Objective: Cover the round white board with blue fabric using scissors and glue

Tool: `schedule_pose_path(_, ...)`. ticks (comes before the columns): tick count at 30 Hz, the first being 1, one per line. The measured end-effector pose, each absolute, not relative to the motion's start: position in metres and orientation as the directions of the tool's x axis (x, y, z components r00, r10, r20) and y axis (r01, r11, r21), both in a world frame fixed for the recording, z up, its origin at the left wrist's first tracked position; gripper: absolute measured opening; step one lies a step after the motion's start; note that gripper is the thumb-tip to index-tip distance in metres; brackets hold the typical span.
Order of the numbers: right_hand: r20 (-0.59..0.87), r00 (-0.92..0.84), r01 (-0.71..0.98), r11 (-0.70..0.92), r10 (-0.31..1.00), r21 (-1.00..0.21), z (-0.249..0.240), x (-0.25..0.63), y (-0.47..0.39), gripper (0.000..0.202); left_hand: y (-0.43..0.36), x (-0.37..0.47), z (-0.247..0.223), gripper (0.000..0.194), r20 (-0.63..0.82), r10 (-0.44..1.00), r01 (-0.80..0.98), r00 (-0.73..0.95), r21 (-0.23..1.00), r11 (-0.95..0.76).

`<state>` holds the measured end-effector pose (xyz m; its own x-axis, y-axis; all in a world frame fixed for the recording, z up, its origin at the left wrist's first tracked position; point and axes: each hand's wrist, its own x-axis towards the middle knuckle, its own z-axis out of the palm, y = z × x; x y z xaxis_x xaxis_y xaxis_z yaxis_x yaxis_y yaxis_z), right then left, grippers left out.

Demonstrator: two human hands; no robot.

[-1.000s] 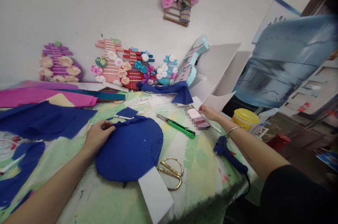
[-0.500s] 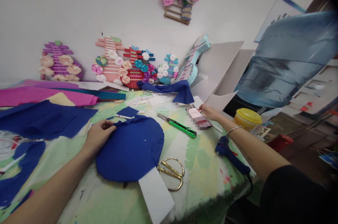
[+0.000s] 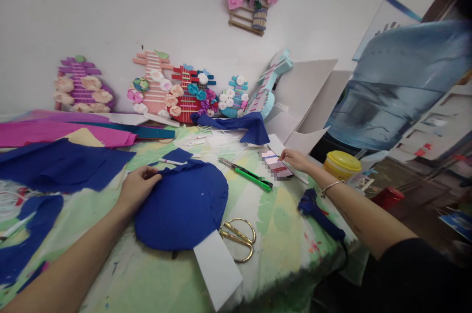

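Observation:
My left hand [image 3: 142,182] has its fingers curled over the upper left edge of a rounded board covered in blue crepe paper [image 3: 182,207]. A white strip of card [image 3: 218,267] sticks out from the board's lower edge. Gold-handled scissors [image 3: 239,240] lie partly under the board and strip. At the far right of the table, my right hand [image 3: 296,160] reaches over a phone [image 3: 275,163], a fingertip at its lit screen; it holds nothing. Between the hands lies a green utility knife [image 3: 252,177] with its blade out. A dark blue glue gun [image 3: 320,217] rests below my right forearm.
Blue crepe paper sheets [image 3: 62,165] and magenta paper [image 3: 66,134] cover the left side. Several flower-decorated lute shapes [image 3: 151,81] lean on the wall. A yellow-lidded tub [image 3: 342,163] and a large water bottle [image 3: 398,89] stand at right. A marker [image 3: 172,162] lies behind the board.
My right hand has shifted from the phone's far edge to over its screen, and the screen's picture differs. My left hand stays on the blue board.

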<state>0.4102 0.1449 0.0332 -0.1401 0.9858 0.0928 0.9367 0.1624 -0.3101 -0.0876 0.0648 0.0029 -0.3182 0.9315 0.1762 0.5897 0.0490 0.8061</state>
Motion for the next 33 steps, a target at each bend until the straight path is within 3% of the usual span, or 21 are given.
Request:
schedule_pose_path(7,0.184,-0.059,0.949,0.112,0.981,-0.293,0.052,0.391,0.129,0.016,0.066,-0.089,0.0,0.023,0.226,0.917,0.591,-0.329,0.807,0.013)
schedule_pose_path(10,0.198,-0.062,0.952,0.117,0.978,-0.281,0.063,0.36,0.114,0.023,0.066,-0.09,-0.002,0.021,0.243,0.912,0.59,-0.329,0.807,-0.002)
schedule_pose_path(14,0.1,-0.216,0.936,0.235,0.971,-0.261,0.071,0.295,0.075,0.029,0.065,-0.091,-0.003,0.024,0.21,0.924,0.538,-0.32,0.843,-0.005)
schedule_pose_path(18,-0.102,-0.375,0.921,0.358,0.921,-0.153,0.076,0.24,0.024,0.019,0.063,-0.091,0.0,0.03,0.223,0.939,0.463,-0.261,0.883,-0.081)
schedule_pose_path(23,-0.257,-0.509,0.859,0.506,0.822,-0.08,0.073,0.212,-0.02,0.017,0.06,-0.087,0.003,0.039,0.253,0.955,0.511,-0.153,0.848,-0.143)
schedule_pose_path(27,-0.233,-0.559,0.823,0.565,0.796,-0.046,0.065,0.203,-0.033,0.029,0.06,-0.087,0.0,0.048,0.246,0.965,0.654,-0.091,0.745,-0.129)
schedule_pose_path(30,-0.183,-0.522,0.848,0.53,0.833,-0.007,0.058,0.197,-0.037,0.026,0.062,-0.089,0.0,0.054,0.237,0.966,0.689,-0.099,0.717,-0.105)
schedule_pose_path(33,-0.164,-0.495,0.864,0.504,0.853,0.011,0.055,0.194,-0.04,0.026,0.06,-0.093,0.006,0.047,0.244,0.956,0.694,-0.163,0.717,-0.065)
